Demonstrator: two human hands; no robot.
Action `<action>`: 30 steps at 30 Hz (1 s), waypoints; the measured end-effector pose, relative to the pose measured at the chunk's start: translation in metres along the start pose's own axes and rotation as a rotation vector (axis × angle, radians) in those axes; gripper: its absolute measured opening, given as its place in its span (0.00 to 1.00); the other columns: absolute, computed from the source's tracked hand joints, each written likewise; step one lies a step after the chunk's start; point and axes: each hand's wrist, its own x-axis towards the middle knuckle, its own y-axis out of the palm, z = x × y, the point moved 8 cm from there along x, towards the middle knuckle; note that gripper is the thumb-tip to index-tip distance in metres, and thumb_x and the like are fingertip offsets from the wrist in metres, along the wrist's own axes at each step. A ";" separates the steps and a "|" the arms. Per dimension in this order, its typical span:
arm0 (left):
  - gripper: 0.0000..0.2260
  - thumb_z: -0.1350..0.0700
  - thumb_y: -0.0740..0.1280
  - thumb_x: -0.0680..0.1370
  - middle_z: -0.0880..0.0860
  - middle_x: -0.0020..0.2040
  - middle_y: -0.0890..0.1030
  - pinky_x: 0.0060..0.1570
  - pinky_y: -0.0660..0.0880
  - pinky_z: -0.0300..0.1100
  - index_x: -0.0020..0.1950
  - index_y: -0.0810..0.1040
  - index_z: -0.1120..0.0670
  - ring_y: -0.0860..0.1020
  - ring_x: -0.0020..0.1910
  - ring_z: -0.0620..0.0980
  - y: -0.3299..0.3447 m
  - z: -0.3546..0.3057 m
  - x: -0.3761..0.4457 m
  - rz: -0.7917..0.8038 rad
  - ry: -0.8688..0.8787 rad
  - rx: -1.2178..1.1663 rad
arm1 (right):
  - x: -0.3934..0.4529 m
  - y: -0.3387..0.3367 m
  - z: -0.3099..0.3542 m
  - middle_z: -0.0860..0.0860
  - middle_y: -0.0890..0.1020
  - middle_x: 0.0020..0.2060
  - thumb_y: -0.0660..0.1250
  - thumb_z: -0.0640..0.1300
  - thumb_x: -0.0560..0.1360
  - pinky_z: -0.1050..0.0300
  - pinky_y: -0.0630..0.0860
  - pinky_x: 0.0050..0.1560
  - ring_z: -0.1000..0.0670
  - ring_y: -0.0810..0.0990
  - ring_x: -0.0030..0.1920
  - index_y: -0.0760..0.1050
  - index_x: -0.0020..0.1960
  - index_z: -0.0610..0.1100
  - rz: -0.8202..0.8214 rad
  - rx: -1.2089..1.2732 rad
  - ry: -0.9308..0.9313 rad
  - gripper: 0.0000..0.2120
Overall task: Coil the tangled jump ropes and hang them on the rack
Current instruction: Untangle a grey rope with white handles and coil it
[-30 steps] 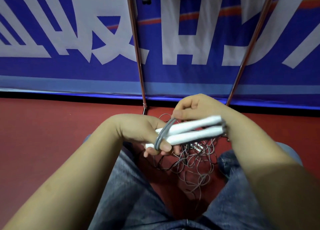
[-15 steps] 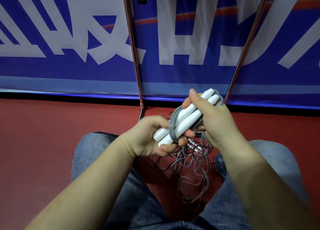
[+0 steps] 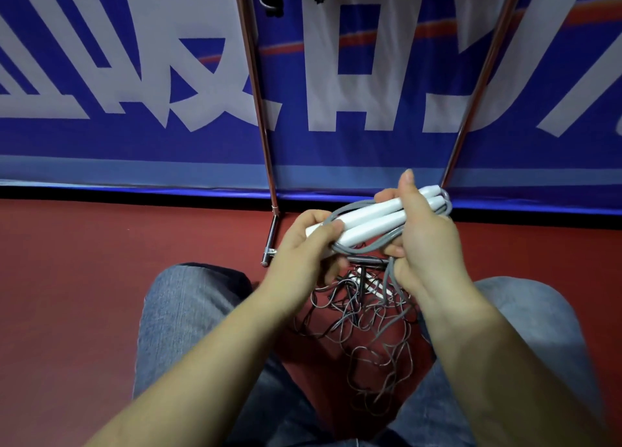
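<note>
Here both hands (image 3: 363, 241) grip the white handles (image 3: 373, 219) — grey cord (image 3: 370, 244) looped around

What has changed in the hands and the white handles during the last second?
The white handles went from nearly level to tilted, far end raised toward the banner. The right hand came off their top and now wraps the grey cord round them. The left hand keeps gripping the near end; the tangled ropes stay on the floor.

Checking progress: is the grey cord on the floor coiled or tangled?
Tangled: the grey cord lies in loose, crossing loops on the red floor.
</note>
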 end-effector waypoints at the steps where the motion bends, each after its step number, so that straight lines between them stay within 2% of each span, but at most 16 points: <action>1: 0.08 0.52 0.62 0.71 0.48 0.24 0.69 0.21 0.59 0.33 0.46 0.70 0.55 0.63 0.20 0.43 -0.001 0.002 -0.002 -0.053 0.019 -0.006 | -0.001 0.001 -0.002 0.53 0.74 0.19 0.61 0.51 0.78 0.70 0.61 0.15 0.58 0.71 0.17 0.74 0.33 0.41 -0.005 0.002 0.017 0.19; 3: 0.09 0.53 0.61 0.71 0.45 0.22 0.67 0.20 0.57 0.31 0.48 0.72 0.55 0.61 0.19 0.41 -0.001 0.001 -0.004 -0.117 0.043 -0.052 | 0.000 0.003 -0.007 0.53 0.76 0.21 0.61 0.53 0.78 0.69 0.59 0.15 0.58 0.70 0.18 0.76 0.32 0.42 0.000 -0.004 0.056 0.21; 5: 0.06 0.56 0.61 0.76 0.45 0.23 0.70 0.20 0.59 0.31 0.51 0.74 0.55 0.62 0.19 0.39 -0.002 -0.007 -0.005 -0.154 0.068 -0.044 | 0.001 0.004 -0.015 0.51 0.77 0.24 0.61 0.57 0.76 0.67 0.54 0.17 0.57 0.67 0.20 0.80 0.30 0.44 0.038 0.002 0.098 0.24; 6: 0.06 0.59 0.59 0.79 0.45 0.25 0.72 0.20 0.60 0.31 0.52 0.74 0.56 0.64 0.19 0.39 -0.003 -0.011 -0.005 -0.177 0.076 -0.036 | 0.001 0.005 -0.020 0.50 0.76 0.25 0.60 0.60 0.75 0.66 0.51 0.19 0.57 0.64 0.21 0.81 0.31 0.44 0.075 0.003 0.115 0.25; 8: 0.10 0.63 0.55 0.81 0.44 0.26 0.73 0.20 0.61 0.30 0.53 0.75 0.57 0.65 0.19 0.38 -0.006 -0.017 -0.003 -0.223 0.091 -0.047 | -0.002 0.012 -0.032 0.52 0.68 0.23 0.58 0.67 0.70 0.65 0.49 0.21 0.57 0.56 0.21 0.81 0.37 0.46 0.184 -0.044 0.132 0.26; 10: 0.11 0.64 0.53 0.81 0.45 0.22 0.70 0.19 0.60 0.31 0.51 0.75 0.57 0.63 0.18 0.38 -0.010 -0.023 0.000 -0.264 0.106 -0.040 | -0.012 0.024 -0.044 0.54 0.61 0.24 0.57 0.73 0.63 0.65 0.52 0.21 0.58 0.55 0.21 0.76 0.32 0.51 0.324 -0.235 0.103 0.26; 11: 0.11 0.64 0.53 0.80 0.45 0.21 0.69 0.19 0.60 0.31 0.49 0.75 0.56 0.63 0.18 0.39 -0.014 -0.025 0.003 -0.281 0.103 -0.004 | -0.018 0.030 -0.050 0.55 0.62 0.23 0.56 0.74 0.65 0.65 0.55 0.22 0.59 0.57 0.21 0.74 0.28 0.52 0.391 -0.370 0.074 0.26; 12: 0.12 0.63 0.53 0.80 0.45 0.20 0.69 0.20 0.61 0.33 0.47 0.76 0.55 0.64 0.19 0.39 -0.019 -0.026 0.007 -0.292 0.098 0.060 | -0.024 0.033 -0.055 0.56 0.65 0.21 0.55 0.71 0.70 0.65 0.58 0.25 0.59 0.60 0.20 0.73 0.25 0.53 0.442 -0.501 0.038 0.26; 14: 0.12 0.62 0.55 0.79 0.43 0.23 0.72 0.26 0.64 0.38 0.42 0.76 0.52 0.67 0.23 0.42 -0.026 -0.025 0.013 -0.281 0.095 0.261 | -0.028 0.037 -0.058 0.59 0.69 0.18 0.54 0.58 0.78 0.67 0.59 0.28 0.61 0.65 0.21 0.73 0.25 0.55 0.494 -0.680 -0.050 0.25; 17: 0.12 0.59 0.57 0.79 0.45 0.29 0.75 0.33 0.67 0.45 0.38 0.75 0.50 0.71 0.29 0.47 -0.031 -0.021 0.017 -0.244 0.084 0.526 | -0.027 0.038 -0.056 0.55 0.68 0.22 0.57 0.49 0.80 0.60 0.60 0.31 0.58 0.63 0.26 0.67 0.30 0.47 0.540 -0.931 -0.203 0.20; 20: 0.10 0.54 0.57 0.79 0.47 0.37 0.79 0.41 0.73 0.49 0.40 0.74 0.48 0.77 0.39 0.53 -0.039 -0.016 0.019 -0.280 0.053 0.722 | -0.030 0.040 -0.057 0.52 0.66 0.24 0.59 0.48 0.79 0.54 0.61 0.32 0.52 0.63 0.28 0.65 0.32 0.46 0.591 -1.107 -0.304 0.17; 23: 0.09 0.51 0.58 0.79 0.51 0.41 0.82 0.44 0.74 0.48 0.44 0.75 0.49 0.78 0.43 0.54 -0.047 -0.012 0.021 -0.318 0.015 0.820 | -0.037 0.043 -0.050 0.52 0.66 0.24 0.61 0.49 0.78 0.54 0.63 0.31 0.52 0.63 0.27 0.66 0.32 0.45 0.618 -1.112 -0.355 0.17; 26: 0.09 0.52 0.60 0.77 0.49 0.34 0.81 0.40 0.73 0.46 0.38 0.75 0.50 0.78 0.40 0.53 -0.046 -0.009 0.021 -0.277 -0.005 0.842 | -0.036 0.041 -0.037 0.52 0.70 0.26 0.64 0.50 0.76 0.54 0.66 0.33 0.52 0.67 0.29 0.73 0.36 0.45 0.583 -1.167 -0.415 0.12; 30: 0.09 0.51 0.61 0.70 0.46 0.28 0.78 0.34 0.69 0.41 0.32 0.77 0.50 0.75 0.32 0.48 -0.045 -0.009 0.020 -0.203 0.012 0.780 | -0.029 0.041 -0.013 0.55 0.77 0.35 0.67 0.52 0.74 0.53 0.72 0.42 0.53 0.75 0.39 0.81 0.45 0.50 0.524 -1.168 -0.560 0.07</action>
